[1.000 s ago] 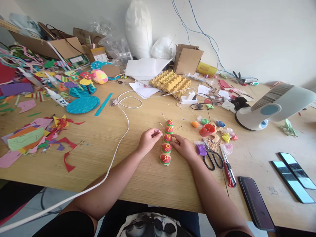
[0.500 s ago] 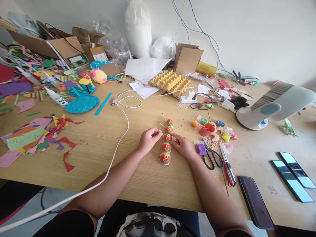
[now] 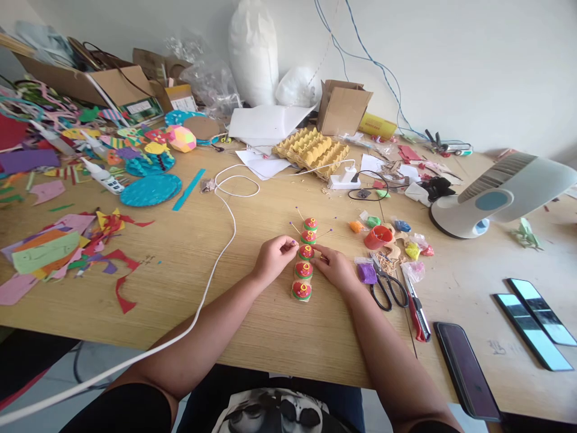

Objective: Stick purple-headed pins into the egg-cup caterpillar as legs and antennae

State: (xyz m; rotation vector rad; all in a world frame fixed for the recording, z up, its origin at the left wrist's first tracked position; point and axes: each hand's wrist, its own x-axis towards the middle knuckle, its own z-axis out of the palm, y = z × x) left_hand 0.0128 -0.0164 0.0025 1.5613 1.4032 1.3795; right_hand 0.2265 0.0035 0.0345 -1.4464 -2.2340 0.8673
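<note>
A row of several red-and-green domed segments with yellow loops, a caterpillar-like craft (image 3: 303, 270), lies lengthwise before me on the table. Thin sticks with purple tips (image 3: 295, 227) poke out from the sides of its far two segments. My left hand (image 3: 274, 257) is closed in a pinch at the left of the third segment, on a small stick whose purple tip shows at the fingertips. From the right, my right hand (image 3: 333, 266) has its thumb and fingers against that same segment, gripping its side.
To the right lie scissors (image 3: 388, 285), a utility knife (image 3: 418, 310), a red cup (image 3: 377, 237), purple clay (image 3: 368, 273) and a phone (image 3: 466, 367). A white cable (image 3: 225, 240) crosses at left near paper scraps (image 3: 49, 252). Behind is a yellow egg tray (image 3: 311, 150); a fan (image 3: 491, 195) stands right.
My left hand's fingers have shifted very slightly beside the third segment, and the purple tip moved with them. My right hand and the craft stay in place.
</note>
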